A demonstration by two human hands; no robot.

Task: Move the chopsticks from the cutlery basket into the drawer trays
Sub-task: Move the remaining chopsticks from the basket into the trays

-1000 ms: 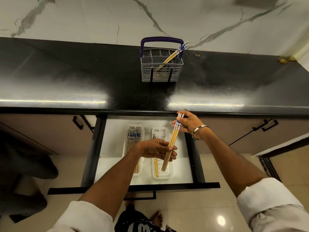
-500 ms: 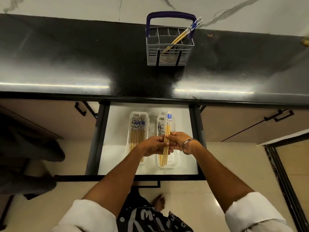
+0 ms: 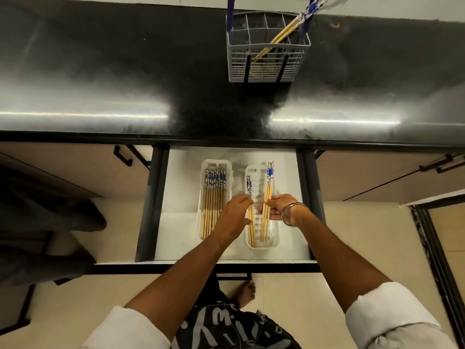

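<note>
right hand (image 3: pixel 276 207) gripping chopsticks (image 3: pixel 266 197)

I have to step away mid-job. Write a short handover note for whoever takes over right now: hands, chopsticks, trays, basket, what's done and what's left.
Right hand: pinches a small bundle of chopsticks over the right tray, patterned ends pointing toward the counter; not yet released.
Left hand: fingers at the chopsticks lying in the right tray; whether it grips them is unclear.
Left tray: holds a full row of chopsticks.
Cutlery basket on the counter: some chopsticks lean in it.
Done: left tray filled, right tray started.
Left: lay down the held bundle, then fetch the rest from the basket.
</note>
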